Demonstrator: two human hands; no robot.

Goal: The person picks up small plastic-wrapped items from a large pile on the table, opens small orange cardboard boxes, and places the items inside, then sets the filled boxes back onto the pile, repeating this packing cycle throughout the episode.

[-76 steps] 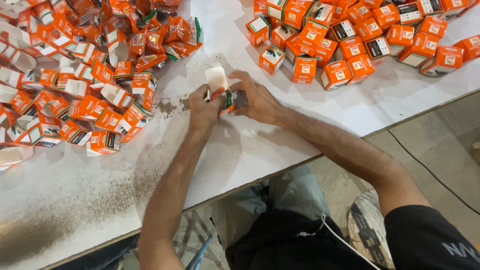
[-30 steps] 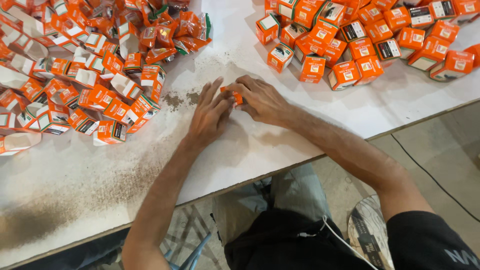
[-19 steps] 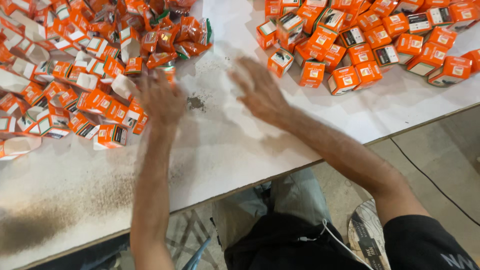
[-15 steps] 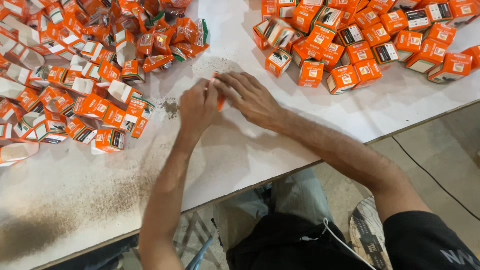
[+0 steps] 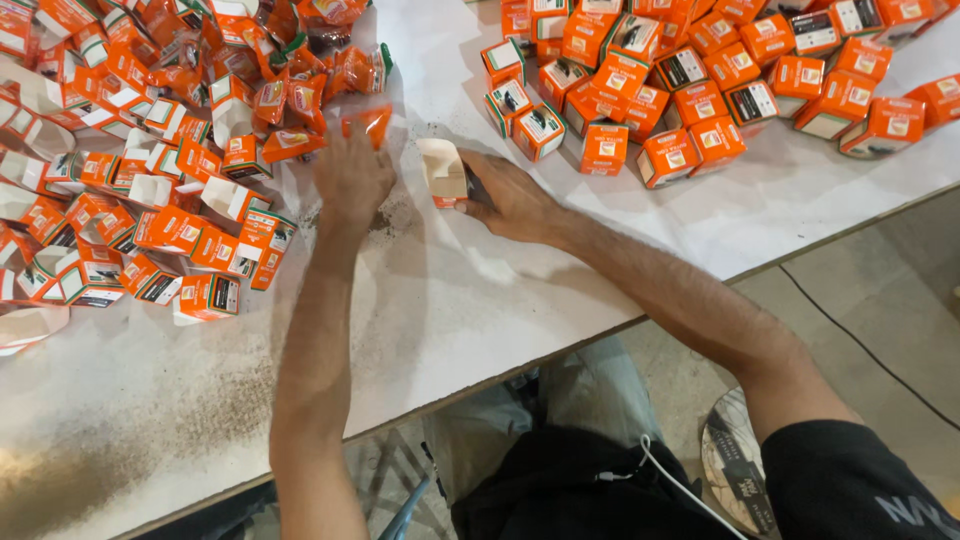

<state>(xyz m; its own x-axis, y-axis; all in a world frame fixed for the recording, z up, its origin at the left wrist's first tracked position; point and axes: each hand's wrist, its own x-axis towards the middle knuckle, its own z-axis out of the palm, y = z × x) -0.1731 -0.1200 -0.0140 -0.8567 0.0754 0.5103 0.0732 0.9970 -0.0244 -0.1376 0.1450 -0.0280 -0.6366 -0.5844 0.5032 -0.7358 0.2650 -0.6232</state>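
Half a second ago both hands met at the middle of the table; now they have parted. The left hand (image 5: 352,178) has reached up and left to the edge of the heap and pinches a small orange sachet (image 5: 366,122) in its fingertips. The right hand (image 5: 508,195) stays near the centre, closed around an open carton (image 5: 442,172), pale inside with an orange outer face, its mouth turned toward the upper left of the frame. What lies inside that carton cannot be made out.

Upper left, a loose pile of open orange cartons and sachets (image 5: 150,160) spreads to the frame's left edge; several cartons gape and look hollow. Upper right, a cluster of closed orange cartons (image 5: 700,90) sits just above the right hand.

Between the two groups the white table (image 5: 480,300) runs bare down to its front edge, dusted with dark specks at lower left.
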